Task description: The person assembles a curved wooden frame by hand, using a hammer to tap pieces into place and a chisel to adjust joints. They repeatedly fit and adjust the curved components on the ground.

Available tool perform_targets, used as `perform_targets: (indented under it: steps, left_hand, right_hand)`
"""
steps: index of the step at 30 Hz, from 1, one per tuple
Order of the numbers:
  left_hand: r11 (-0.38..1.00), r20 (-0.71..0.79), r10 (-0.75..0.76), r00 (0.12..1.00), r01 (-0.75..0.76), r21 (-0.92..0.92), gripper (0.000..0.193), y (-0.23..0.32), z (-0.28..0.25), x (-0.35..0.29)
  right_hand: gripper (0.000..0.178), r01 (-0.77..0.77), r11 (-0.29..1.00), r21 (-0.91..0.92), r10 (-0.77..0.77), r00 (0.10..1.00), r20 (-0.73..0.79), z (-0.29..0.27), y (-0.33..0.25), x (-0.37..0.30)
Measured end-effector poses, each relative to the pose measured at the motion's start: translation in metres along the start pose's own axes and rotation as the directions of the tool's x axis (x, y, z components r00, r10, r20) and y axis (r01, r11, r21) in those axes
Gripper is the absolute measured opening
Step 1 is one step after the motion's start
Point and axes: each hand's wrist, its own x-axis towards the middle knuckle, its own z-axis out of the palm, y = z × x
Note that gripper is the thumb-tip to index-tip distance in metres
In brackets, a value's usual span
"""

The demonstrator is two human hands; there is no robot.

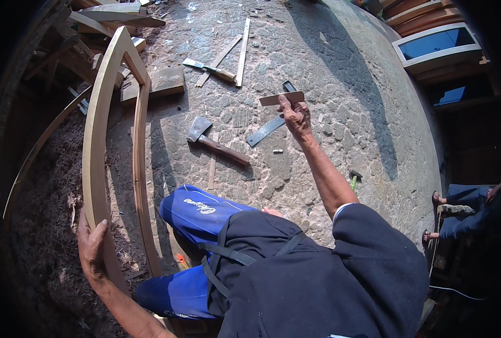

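Observation:
A long wooden frame (95,141) stands on edge at my left, with an open rectangle between its rails. My left hand (93,243) grips its near rail, thumb on the inner edge and fingers round the outer side. Out in front, my right hand (296,117) pinches a thin, flat, brownish rectangular plate (273,99) between thumb and fingers, held up above the ground. Behind that hand lies a flat metal strip (265,130), partly hidden. A hatchet (219,147) with a dark wooden handle rests on the ground between my hands, and a chisel (211,70) lies farther off.
Thin wooden strips (243,52) lie beside the chisel. A thick wood block (167,83) and stacked timber (118,14) sit at the far left, with shavings (42,225) below. A small green-handled tool (354,179) lies to the right. Another person's legs (464,211) show at the right edge.

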Motion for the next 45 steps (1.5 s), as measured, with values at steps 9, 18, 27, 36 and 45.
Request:
perform_targets:
  steps: [9, 18, 27, 36, 45]
  left_hand:
    - [0.999, 0.027, -0.036, 0.999, 0.036, -0.016, 0.054, 0.008, 0.005, -0.002]
    - [0.999, 0.007, -0.030, 1.000, 0.030, 0.043, 0.054, 0.003, 0.001, 0.000]
    - [0.999, 0.024, 0.017, 1.000, -0.017, 0.028, 0.046, 0.013, 0.005, -0.002]
    - [0.999, 0.040, 0.035, 0.999, -0.034, -0.021, 0.044, 0.009, 0.000, -0.001]
    - [0.995, 0.023, 0.043, 0.999, -0.045, 0.091, 0.046, 0.000, -0.002, 0.003]
  right_hand:
    - [0.037, -0.325, 0.791, -0.518, 0.378, 0.926, -0.003, 0.047, 0.109, -0.075]
    - [0.027, 0.268, 0.888, -0.375, -0.284, 0.959, 0.011, 0.007, 0.047, -0.007]
    - [0.033, 0.061, 0.930, -0.362, -0.124, 0.980, -0.153, 0.011, 0.041, -0.026]
    - [0.057, -0.094, 0.857, -0.506, 0.145, 0.988, 0.061, 0.033, 0.111, -0.042]
    - [0.063, -0.245, 0.969, -0.010, 0.237, 0.926, 0.293, 0.098, 0.053, -0.090]
